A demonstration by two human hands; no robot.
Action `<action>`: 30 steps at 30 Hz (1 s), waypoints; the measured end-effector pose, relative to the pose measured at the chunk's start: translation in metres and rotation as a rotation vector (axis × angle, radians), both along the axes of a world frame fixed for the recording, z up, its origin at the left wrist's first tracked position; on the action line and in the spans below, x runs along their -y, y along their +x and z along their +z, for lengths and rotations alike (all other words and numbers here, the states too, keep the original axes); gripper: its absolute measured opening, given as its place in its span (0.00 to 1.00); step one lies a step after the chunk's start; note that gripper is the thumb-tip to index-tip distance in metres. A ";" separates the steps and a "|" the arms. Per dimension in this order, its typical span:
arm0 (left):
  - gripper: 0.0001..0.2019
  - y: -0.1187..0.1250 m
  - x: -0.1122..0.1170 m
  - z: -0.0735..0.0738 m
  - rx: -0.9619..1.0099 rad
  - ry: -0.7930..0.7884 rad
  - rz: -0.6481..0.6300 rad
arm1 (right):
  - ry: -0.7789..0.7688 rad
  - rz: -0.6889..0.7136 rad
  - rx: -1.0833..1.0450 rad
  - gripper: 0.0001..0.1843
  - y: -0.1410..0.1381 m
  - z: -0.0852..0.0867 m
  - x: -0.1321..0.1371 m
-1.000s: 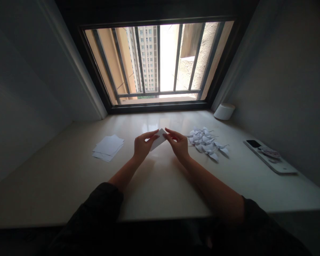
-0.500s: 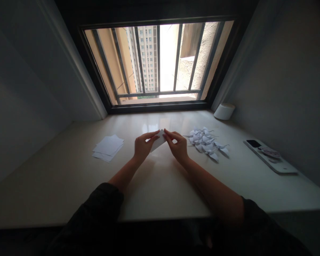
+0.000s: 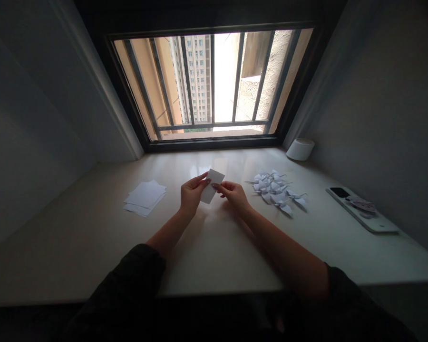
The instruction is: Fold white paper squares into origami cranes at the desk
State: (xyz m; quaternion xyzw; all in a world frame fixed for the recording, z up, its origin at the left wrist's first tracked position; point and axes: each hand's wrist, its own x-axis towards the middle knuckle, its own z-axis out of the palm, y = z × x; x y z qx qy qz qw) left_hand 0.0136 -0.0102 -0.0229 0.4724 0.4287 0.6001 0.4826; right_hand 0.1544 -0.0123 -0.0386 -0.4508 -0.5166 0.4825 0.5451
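- Left grip (image 3: 191, 194), bare hand: closed on the left side of the paper (image 3: 208, 194), thumb laid on the near face
- Right grip (image 3: 236, 195), bare hand: pinching the right edge of that same paper between thumb and finger, remaining fingers curled in
- Paper, small, white, one piece: held between the two grips, tilted, its top edge beyond both thumbs; number of layers cannot be told
- Sheets (image 3: 146, 195), white, loose stack with edges out of line: on the table, well apart to the left of the left grip
- Paper birds (image 3: 271, 186), white, one pile: near the right grip, on its right; exact count hard to make out
- Phone (image 3: 381, 222), back upward, round attachment on it: far right of the right grip
- Tub (image 3: 300, 149), white, short: beyond and right of the right grip, beside the wall
- Table (image 3: 217, 266), pale: beneath both grips
- Window (image 3: 214, 143), dark-framed, barred: straight beyond both grips
- Sleeves (image 3: 137, 266), dark: on the near side of the grips
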 end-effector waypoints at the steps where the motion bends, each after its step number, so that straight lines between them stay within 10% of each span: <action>1: 0.25 0.001 0.001 0.000 0.016 -0.015 -0.009 | -0.006 -0.008 -0.013 0.19 0.000 0.000 0.000; 12: 0.21 -0.006 -0.005 -0.003 -0.071 -0.117 -0.132 | 0.011 -0.067 0.018 0.20 0.010 -0.005 -0.007; 30: 0.15 -0.002 -0.002 0.000 -0.084 -0.149 0.054 | -0.086 -0.042 -0.022 0.20 0.006 -0.009 -0.009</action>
